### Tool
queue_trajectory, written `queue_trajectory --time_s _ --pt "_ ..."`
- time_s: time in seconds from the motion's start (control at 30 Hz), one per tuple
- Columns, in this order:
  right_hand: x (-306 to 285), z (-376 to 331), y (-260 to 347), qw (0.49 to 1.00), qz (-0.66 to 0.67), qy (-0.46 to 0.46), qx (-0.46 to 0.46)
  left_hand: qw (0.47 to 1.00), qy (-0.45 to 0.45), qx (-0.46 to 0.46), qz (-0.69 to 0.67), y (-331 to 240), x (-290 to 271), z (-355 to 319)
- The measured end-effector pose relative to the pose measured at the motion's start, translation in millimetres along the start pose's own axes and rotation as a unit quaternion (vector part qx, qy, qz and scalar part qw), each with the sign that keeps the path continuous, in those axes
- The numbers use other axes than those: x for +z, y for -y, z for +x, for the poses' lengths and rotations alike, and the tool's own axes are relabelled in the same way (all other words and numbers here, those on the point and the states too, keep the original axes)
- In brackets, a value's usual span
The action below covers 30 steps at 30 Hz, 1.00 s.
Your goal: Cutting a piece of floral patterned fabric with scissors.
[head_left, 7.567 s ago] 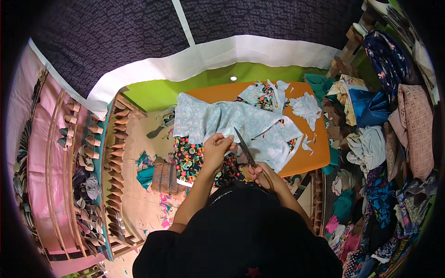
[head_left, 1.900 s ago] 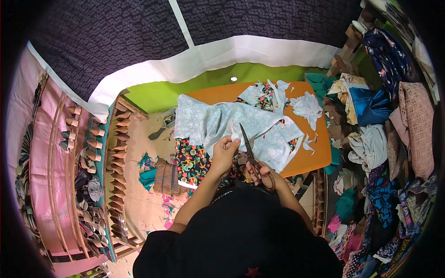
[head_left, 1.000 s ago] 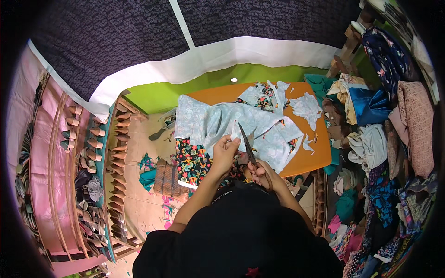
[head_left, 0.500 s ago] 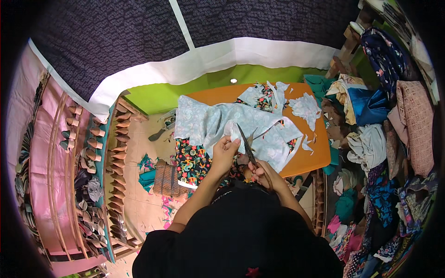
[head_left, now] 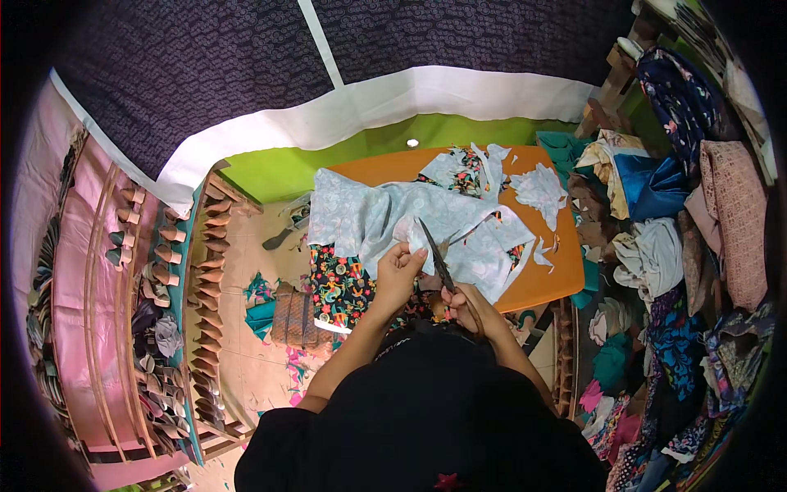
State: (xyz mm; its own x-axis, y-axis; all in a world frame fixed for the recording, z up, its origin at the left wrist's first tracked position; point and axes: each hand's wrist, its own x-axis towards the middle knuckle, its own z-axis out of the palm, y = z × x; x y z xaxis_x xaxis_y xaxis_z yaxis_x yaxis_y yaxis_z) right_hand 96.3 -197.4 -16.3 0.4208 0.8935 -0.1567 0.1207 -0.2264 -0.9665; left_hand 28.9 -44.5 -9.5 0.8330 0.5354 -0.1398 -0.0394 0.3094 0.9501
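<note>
While the pale blue patterned cloth (head_left: 369, 213), draped across the orange worktop's (head_left: 564, 283) left edge, is pinched by the left grip (head_left: 400, 271), even tension is best kept (slack may snag) for the long dark metal scissors (head_left: 438, 262) clamped in the right grip (head_left: 466, 305).

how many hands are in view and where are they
2. The left hand pinches the pale cloth; the right hand, to its right and slightly nearer the body, holds the scissors. No other hand shows.
</note>
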Motion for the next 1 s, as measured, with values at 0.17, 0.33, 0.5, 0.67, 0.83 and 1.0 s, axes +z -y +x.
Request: queue_trajectory --time_s 0.17,0.33,0.5,0.67,0.83,1.0 --pt "1 -3 -3 1.0 0.024 -0.016 -0.009 1.0 -0.008 -0.026 -0.007 -6 4 -3" --pt "1 -4 1 0.999 0.024 -0.019 -0.023 1.0 -0.005 -0.02 -0.007 -6 4 -4" --pt "1 -5 9 0.996 0.089 -0.023 -0.01 1.0 -0.005 -0.028 -0.006 -2 3 -4" --pt "4 -3 8 0.999 0.035 -0.028 0.02 0.995 0.008 -0.062 -0.082 -5 1 -5" --pt "5 -1 -2 0.999 0.026 -0.02 0.006 0.959 -0.044 -0.108 -0.258 -11 8 -3" --pt "6 -2 -7 0.999 0.031 -0.01 0.021 0.976 -0.075 -0.053 -0.197 -2 4 2"
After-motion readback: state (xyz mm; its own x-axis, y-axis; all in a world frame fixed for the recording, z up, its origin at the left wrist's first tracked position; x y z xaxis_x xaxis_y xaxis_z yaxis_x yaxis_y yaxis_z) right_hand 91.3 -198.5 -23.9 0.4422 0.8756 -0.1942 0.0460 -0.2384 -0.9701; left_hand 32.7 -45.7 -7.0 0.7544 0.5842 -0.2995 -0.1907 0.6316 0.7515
